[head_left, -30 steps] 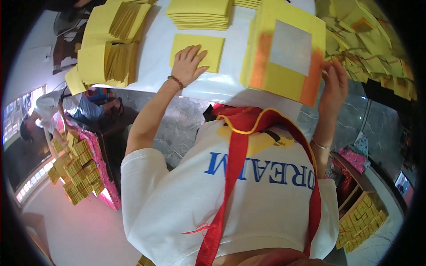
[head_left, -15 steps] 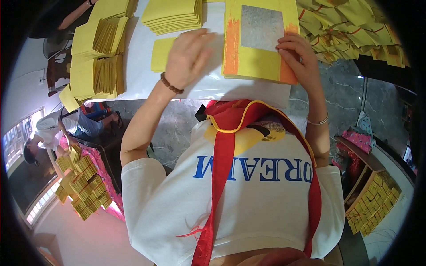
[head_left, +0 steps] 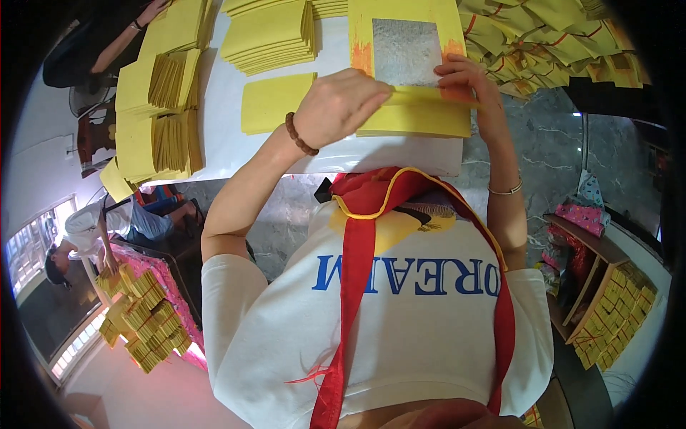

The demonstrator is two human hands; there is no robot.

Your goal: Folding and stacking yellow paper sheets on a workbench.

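Observation:
A stack of yellow paper sheets [head_left: 421, 123] lies on the table before me; the top sheet [head_left: 406, 50] bears a silver rectangle between orange strips. Its near edge is raised in a narrow fold across the stack. My left hand [head_left: 341, 106], a brown bead bracelet at the wrist, is closed on the left end of that fold. At the sheet's right edge, my right hand [head_left: 471, 87] has its fingers bent over the paper, gripping beside the orange strip. A folded yellow paper [head_left: 275, 101] lies left of the stack, close to my left hand.
Piles of folded yellow papers [head_left: 264, 39] stand farther back, with fanned bundles [head_left: 171, 139] along the table's left side. Yellow papers with red bands [head_left: 550, 43] heap up at the far right. One person's arm [head_left: 118, 50] reaches in at upper left; another person [head_left: 93, 225] sits at left.
My left hand has moved right from above the folded paper to the sheet's near left edge. That edge has come up into a fold. My right hand remains at the right edge.

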